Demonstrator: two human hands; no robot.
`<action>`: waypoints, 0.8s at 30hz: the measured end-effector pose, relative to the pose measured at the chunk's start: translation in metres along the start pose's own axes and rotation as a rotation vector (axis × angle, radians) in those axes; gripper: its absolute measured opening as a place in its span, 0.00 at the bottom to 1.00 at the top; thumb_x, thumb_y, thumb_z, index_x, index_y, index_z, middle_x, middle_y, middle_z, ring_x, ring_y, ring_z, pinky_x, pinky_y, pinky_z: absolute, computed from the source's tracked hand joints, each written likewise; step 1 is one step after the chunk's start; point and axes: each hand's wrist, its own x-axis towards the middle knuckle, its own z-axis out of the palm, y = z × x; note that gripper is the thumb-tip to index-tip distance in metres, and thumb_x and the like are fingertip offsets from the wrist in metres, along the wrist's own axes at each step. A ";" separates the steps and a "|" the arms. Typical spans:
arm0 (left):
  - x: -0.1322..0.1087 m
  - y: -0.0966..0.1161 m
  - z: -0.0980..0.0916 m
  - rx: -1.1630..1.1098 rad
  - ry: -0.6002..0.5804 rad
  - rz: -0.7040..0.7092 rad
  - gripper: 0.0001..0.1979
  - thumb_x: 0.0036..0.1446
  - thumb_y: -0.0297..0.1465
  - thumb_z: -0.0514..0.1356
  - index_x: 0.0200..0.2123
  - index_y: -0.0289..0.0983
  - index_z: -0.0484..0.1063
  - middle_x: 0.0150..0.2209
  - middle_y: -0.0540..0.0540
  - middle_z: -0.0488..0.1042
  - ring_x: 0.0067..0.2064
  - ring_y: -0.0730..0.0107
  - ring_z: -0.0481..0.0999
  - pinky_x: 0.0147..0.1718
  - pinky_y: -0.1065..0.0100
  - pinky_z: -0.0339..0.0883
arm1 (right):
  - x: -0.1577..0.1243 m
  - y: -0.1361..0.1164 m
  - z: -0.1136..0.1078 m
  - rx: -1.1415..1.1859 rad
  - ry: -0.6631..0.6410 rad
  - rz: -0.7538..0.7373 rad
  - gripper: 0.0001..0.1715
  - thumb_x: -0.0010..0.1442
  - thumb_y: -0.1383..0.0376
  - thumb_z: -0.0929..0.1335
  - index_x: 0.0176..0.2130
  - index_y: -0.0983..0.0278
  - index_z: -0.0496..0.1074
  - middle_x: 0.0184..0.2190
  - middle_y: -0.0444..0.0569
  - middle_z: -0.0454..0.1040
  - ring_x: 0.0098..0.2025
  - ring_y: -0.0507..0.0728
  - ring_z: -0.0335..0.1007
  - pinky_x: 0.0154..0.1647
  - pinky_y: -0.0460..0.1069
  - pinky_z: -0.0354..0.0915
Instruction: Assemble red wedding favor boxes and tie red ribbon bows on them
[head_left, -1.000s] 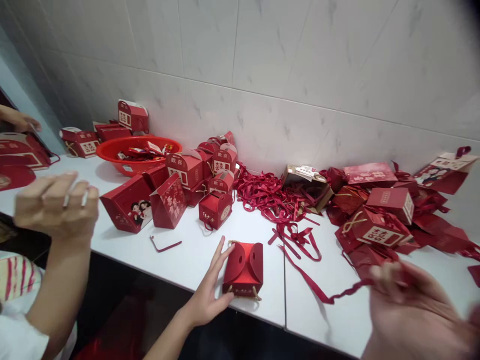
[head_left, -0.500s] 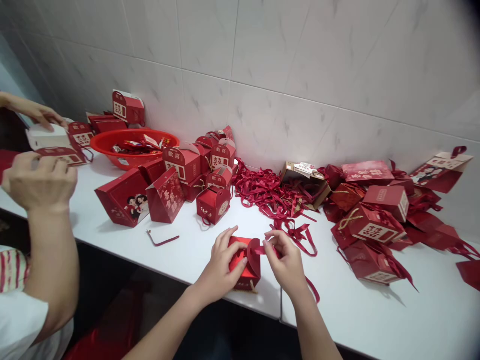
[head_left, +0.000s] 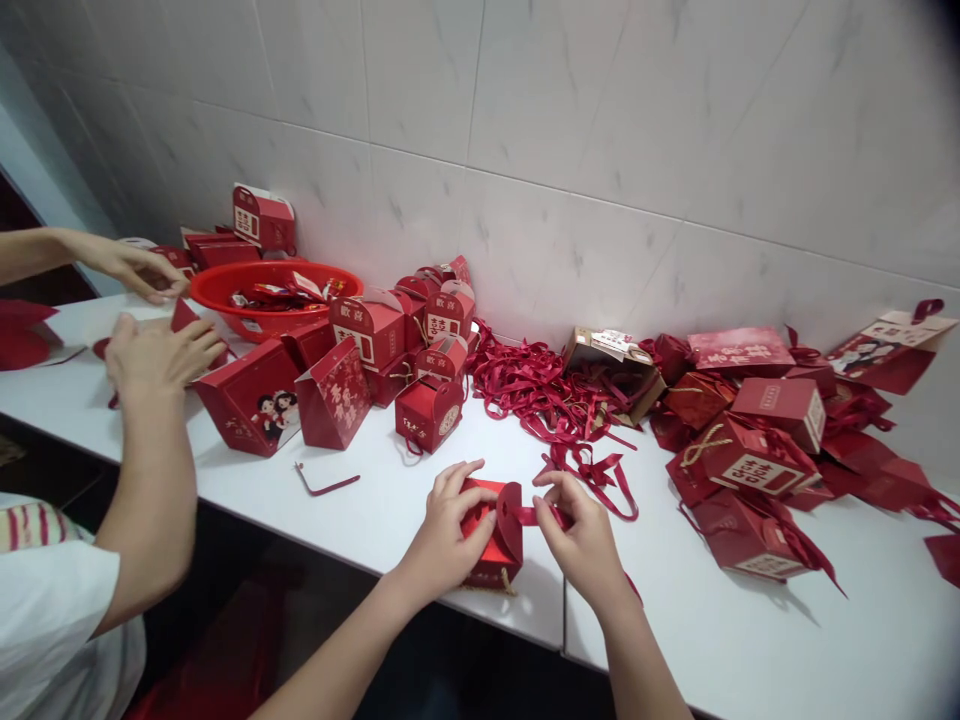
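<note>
A small red gift box stands at the table's front edge, with a rounded flap and a gold cord along its lower side. My left hand grips it from the left, fingers over its top and thumb reaching inward near the flap. Through a hole in that flap runs a dark red ribbon. To the right, my right hand pinches this ribbon between thumb and fingers, and a length of it trails below the hand.
Behind lies a heap of loose ribbons. Filled-looking boxes pile up at right; others stand at left by a red basin of packets. A co-worker's hands are at far left. A thin strip lies on the table.
My right hand has shifted slightly right and down with the ribbon. My left hand stays on the gift box. The co-worker's hands have moved right, nearer the basin and the standing boxes.
</note>
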 end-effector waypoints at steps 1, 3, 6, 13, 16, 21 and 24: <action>0.000 0.000 0.000 -0.002 -0.001 0.000 0.09 0.58 0.28 0.55 0.39 0.42 0.74 0.59 0.42 0.64 0.62 0.53 0.58 0.59 0.46 0.56 | 0.000 0.000 -0.001 -0.003 0.003 0.001 0.06 0.60 0.65 0.63 0.41 0.61 0.66 0.24 0.40 0.66 0.26 0.52 0.63 0.29 0.46 0.59; 0.000 0.000 0.001 -0.005 -0.004 0.002 0.09 0.58 0.27 0.55 0.39 0.42 0.74 0.59 0.42 0.64 0.62 0.53 0.58 0.59 0.46 0.56 | 0.000 0.001 -0.002 -0.004 0.009 -0.001 0.07 0.60 0.65 0.63 0.41 0.61 0.66 0.24 0.40 0.65 0.26 0.51 0.63 0.30 0.46 0.59; 0.001 0.000 0.001 -0.005 -0.006 0.002 0.09 0.57 0.27 0.55 0.38 0.42 0.74 0.58 0.42 0.64 0.61 0.53 0.58 0.59 0.47 0.56 | 0.001 -0.001 -0.002 0.009 0.012 -0.007 0.06 0.61 0.65 0.63 0.40 0.61 0.65 0.24 0.40 0.65 0.26 0.51 0.63 0.29 0.46 0.59; 0.001 0.002 0.000 -0.020 0.000 0.000 0.10 0.58 0.27 0.55 0.39 0.41 0.75 0.57 0.41 0.66 0.60 0.53 0.60 0.58 0.45 0.57 | 0.004 -0.004 0.004 0.021 0.013 -0.029 0.06 0.61 0.64 0.63 0.40 0.62 0.66 0.23 0.40 0.66 0.25 0.51 0.63 0.28 0.45 0.59; 0.001 0.001 0.001 -0.026 0.007 0.005 0.10 0.57 0.27 0.55 0.37 0.41 0.75 0.57 0.42 0.66 0.60 0.53 0.60 0.58 0.44 0.57 | 0.005 -0.005 0.009 0.009 0.006 -0.052 0.06 0.61 0.64 0.63 0.40 0.62 0.66 0.24 0.41 0.67 0.25 0.52 0.65 0.27 0.45 0.60; 0.001 0.002 0.001 -0.050 -0.002 -0.006 0.06 0.57 0.26 0.55 0.32 0.40 0.72 0.57 0.41 0.66 0.60 0.52 0.60 0.58 0.45 0.56 | 0.006 -0.005 0.009 -0.031 -0.060 -0.080 0.11 0.62 0.63 0.63 0.45 0.61 0.69 0.31 0.46 0.72 0.31 0.54 0.70 0.34 0.48 0.66; 0.001 0.004 -0.002 -0.122 0.020 0.012 0.06 0.61 0.28 0.53 0.35 0.40 0.70 0.57 0.40 0.64 0.61 0.55 0.60 0.58 0.48 0.56 | 0.007 -0.006 0.007 -0.058 -0.107 -0.137 0.18 0.62 0.61 0.64 0.52 0.56 0.70 0.49 0.52 0.70 0.52 0.59 0.67 0.52 0.55 0.64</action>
